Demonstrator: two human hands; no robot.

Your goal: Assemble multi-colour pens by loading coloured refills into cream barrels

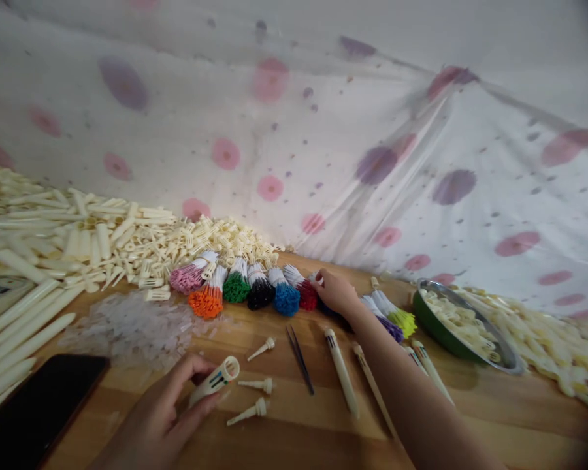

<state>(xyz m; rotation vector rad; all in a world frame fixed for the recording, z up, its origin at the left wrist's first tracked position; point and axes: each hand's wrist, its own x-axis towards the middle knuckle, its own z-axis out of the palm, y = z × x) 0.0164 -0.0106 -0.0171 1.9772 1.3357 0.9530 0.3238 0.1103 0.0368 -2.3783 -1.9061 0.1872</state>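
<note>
My left hand (171,405) is closed around a cream multicolour pen barrel (214,382). Its open end tilts up to the right, and coloured pieces show in its side slots. My right hand (336,290) reaches over a row of rubber-banded pen refill bundles. Its thumb and finger are pinched at the white ends between the red bundle (306,295) and a dark blue bundle (334,307). Whatever lies between those fingertips is hidden. Pink (189,277), orange (206,301), green (236,285), black (260,294) and blue (286,299) bundles lie left of it; purple (391,328) and yellow (402,321) are right.
Tweezers (300,362) and small cream plungers (255,385) lie mid-table. Assembled pens (342,375) rest near my right forearm. Left are a black phone (44,405), clear plastic bits (127,326) and piled cream barrels (34,320). A green bowl (431,333) of cream parts stands right.
</note>
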